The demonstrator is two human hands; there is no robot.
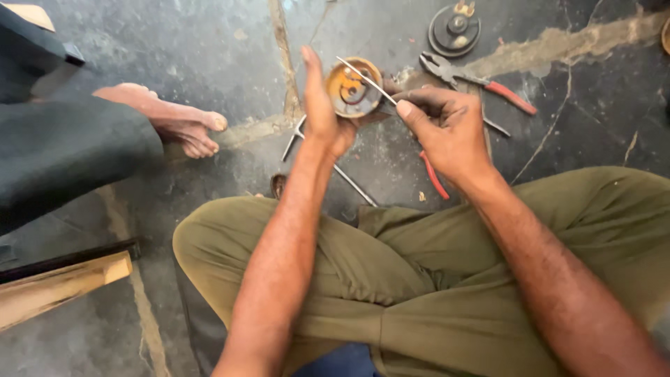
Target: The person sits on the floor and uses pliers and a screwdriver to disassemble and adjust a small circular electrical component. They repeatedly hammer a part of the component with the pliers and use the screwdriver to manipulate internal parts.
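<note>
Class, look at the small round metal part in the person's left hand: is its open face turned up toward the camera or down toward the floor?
Up toward the camera: the round part shows its orange inside, held by the left hand.

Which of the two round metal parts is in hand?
The orange-tinted round part, held up by the left hand; the dark round part lies on the floor beyond.

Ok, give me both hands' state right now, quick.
Left hand: closed on the round metal part.
Right hand: pinching a thin metal rod into that part.
</note>
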